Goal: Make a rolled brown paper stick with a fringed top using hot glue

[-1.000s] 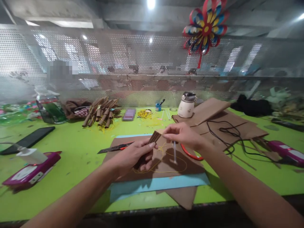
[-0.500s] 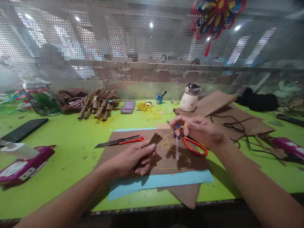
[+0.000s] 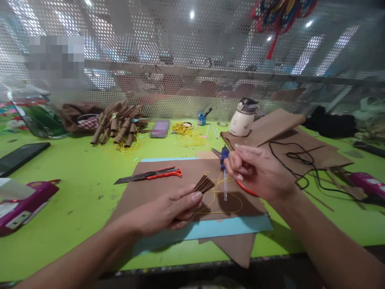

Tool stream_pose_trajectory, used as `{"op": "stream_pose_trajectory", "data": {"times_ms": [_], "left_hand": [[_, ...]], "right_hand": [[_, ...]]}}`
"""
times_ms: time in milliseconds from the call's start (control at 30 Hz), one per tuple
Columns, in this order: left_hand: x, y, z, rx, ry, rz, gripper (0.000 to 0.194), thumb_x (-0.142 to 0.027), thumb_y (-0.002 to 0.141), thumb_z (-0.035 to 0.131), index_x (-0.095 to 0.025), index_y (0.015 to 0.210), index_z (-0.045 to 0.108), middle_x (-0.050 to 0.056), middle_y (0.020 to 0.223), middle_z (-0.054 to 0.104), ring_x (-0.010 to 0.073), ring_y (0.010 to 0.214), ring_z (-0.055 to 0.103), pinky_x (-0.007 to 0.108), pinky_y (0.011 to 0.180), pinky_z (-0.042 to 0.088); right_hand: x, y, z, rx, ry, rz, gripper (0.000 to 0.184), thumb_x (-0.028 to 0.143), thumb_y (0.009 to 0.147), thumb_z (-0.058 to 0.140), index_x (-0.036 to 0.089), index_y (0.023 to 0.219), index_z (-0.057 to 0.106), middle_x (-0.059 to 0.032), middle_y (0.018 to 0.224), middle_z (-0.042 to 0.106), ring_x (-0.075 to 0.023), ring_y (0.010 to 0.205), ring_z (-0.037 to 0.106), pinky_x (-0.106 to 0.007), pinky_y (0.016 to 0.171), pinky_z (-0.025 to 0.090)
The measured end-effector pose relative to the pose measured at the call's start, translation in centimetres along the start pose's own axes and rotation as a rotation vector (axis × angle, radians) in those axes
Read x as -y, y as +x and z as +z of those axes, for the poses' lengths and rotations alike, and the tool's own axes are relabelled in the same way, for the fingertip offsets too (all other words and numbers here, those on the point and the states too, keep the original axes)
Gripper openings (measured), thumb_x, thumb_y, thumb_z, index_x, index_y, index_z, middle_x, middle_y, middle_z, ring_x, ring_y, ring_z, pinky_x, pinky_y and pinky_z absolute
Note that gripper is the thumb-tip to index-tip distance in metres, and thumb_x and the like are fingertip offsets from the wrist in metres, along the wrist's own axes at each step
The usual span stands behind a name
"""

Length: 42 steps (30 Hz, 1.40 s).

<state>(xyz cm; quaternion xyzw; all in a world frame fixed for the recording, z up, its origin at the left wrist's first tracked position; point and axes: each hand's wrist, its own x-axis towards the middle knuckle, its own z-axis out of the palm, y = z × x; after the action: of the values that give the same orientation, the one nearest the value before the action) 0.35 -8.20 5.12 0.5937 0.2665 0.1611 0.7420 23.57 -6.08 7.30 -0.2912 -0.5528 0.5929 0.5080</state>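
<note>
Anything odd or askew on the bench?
No spill or damage visible. The red-handled cutter lies with its tip past the brown sheet's left edge; yellow thread sprawls in loose, tangled loops.

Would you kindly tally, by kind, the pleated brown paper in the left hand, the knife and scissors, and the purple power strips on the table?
Pleated brown paper, in the left hand: 1
Knife: 1
Scissors: 1
Purple power strips: 2
Total: 5
</note>
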Motion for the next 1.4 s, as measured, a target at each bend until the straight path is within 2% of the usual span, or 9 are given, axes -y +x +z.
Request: {"op": "stream_pose_trajectory", "data": {"times_ms": [300, 400, 833, 967, 1033, 1100, 1267, 1333, 1400], "left_hand": [[-0.3, -0.1, 0.7, -0.014, -0.002, -0.039, 0.024, -0.043, 0.095, 0.040, -0.021, 0.086, 0.040, -0.007, 0.065, 0.028, 0.0067, 0.050, 0.021, 0.020, 0.043, 0.019], [-0.3, -0.2, 0.9, -0.028, 0.036, -0.039, 0.022, -0.042, 0.096, 0.037, -0.021, 0.095, 0.043, -0.007, 0.064, 0.027, 0.0071, 0.050, 0.022, 0.019, 0.043, 0.020], [-0.5, -0.2, 1.4, -0.038, 0.169, -0.057, 0.031, -0.047, 0.096, 0.033, -0.021, 0.108, 0.045, -0.006, 0.065, 0.029, 0.0076, 0.052, 0.025, 0.019, 0.044, 0.023], [0.1, -0.5, 1.1, -0.046, 0.233, -0.072, 0.038, -0.052, 0.094, 0.033, -0.020, 0.110, 0.046, -0.006, 0.065, 0.031, 0.0079, 0.053, 0.027, 0.019, 0.045, 0.024], [0.3, -0.6, 0.9, -0.066, 0.265, -0.084, 0.039, -0.053, 0.094, 0.033, -0.019, 0.111, 0.046, -0.006, 0.065, 0.030, 0.0081, 0.054, 0.027, 0.020, 0.045, 0.025], [0.4, -0.5, 0.8, -0.055, 0.268, -0.081, 0.040, -0.052, 0.094, 0.032, -0.018, 0.110, 0.046, -0.006, 0.065, 0.029, 0.0080, 0.054, 0.026, 0.020, 0.045, 0.024], [0.1, -0.1, 0.7, -0.005, 0.219, -0.035, 0.036, -0.050, 0.095, 0.032, -0.019, 0.109, 0.044, -0.007, 0.064, 0.028, 0.0072, 0.052, 0.025, 0.019, 0.044, 0.026], [0.0, -0.2, 0.5, -0.038, 0.260, -0.027, 0.034, -0.050, 0.095, 0.033, -0.019, 0.101, 0.044, -0.007, 0.064, 0.030, 0.0068, 0.052, 0.026, 0.019, 0.043, 0.025], [-0.2, -0.5, 0.1, -0.079, 0.305, -0.013, 0.033, -0.049, 0.095, 0.034, -0.018, 0.093, 0.044, -0.006, 0.065, 0.031, 0.0062, 0.052, 0.027, 0.018, 0.044, 0.025]], "right_hand": [[0.5, 0.1, 0.3, -0.104, 0.038, 0.033, 0.034, 0.032, 0.086, 0.057, 0.019, 0.055, 0.054, 0.0044, 0.051, 0.032, -0.0105, 0.048, 0.036, -0.026, 0.046, 0.026], [0.7, 0.2, 0.4, -0.127, 0.069, 0.060, 0.033, 0.031, 0.084, 0.059, 0.018, 0.054, 0.054, 0.0045, 0.050, 0.032, -0.0098, 0.047, 0.035, -0.025, 0.045, 0.024], [0.7, 0.0, 0.5, -0.228, 0.132, 0.096, 0.030, 0.030, 0.080, 0.062, 0.017, 0.054, 0.054, 0.0046, 0.051, 0.033, -0.0075, 0.044, 0.031, -0.021, 0.039, 0.020], [1.5, 0.4, -1.2, -0.326, 0.186, 0.051, 0.029, 0.021, 0.077, 0.063, 0.016, 0.052, 0.050, 0.0053, 0.050, 0.030, -0.0059, 0.043, 0.028, -0.019, 0.038, 0.020], [2.3, 0.6, -2.9, -0.439, 0.228, -0.056, 0.032, 0.012, 0.072, 0.063, 0.016, 0.048, 0.042, 0.0063, 0.049, 0.027, -0.0045, 0.041, 0.024, -0.017, 0.037, 0.020], [2.9, 0.7, -4.3, -0.491, 0.218, -0.122, 0.032, 0.015, 0.075, 0.062, 0.016, 0.049, 0.043, 0.0063, 0.049, 0.026, -0.0043, 0.041, 0.024, -0.017, 0.039, 0.025], [2.6, 0.8, -4.5, -0.279, 0.154, 0.058, 0.031, 0.024, 0.078, 0.060, 0.018, 0.049, 0.051, 0.0026, 0.050, 0.034, -0.0094, 0.048, 0.038, -0.022, 0.041, 0.028], [2.6, 0.4, -4.4, -0.187, 0.075, 0.068, 0.033, 0.027, 0.076, 0.061, 0.017, 0.045, 0.051, -0.0013, 0.055, 0.045, -0.0124, 0.056, 0.048, -0.023, 0.042, 0.031], [3.1, -0.2, -5.1, -0.118, -0.081, 0.029, 0.035, 0.033, 0.075, 0.063, 0.017, 0.045, 0.054, -0.0072, 0.070, 0.060, -0.0180, 0.069, 0.058, -0.024, 0.045, 0.036]]}}
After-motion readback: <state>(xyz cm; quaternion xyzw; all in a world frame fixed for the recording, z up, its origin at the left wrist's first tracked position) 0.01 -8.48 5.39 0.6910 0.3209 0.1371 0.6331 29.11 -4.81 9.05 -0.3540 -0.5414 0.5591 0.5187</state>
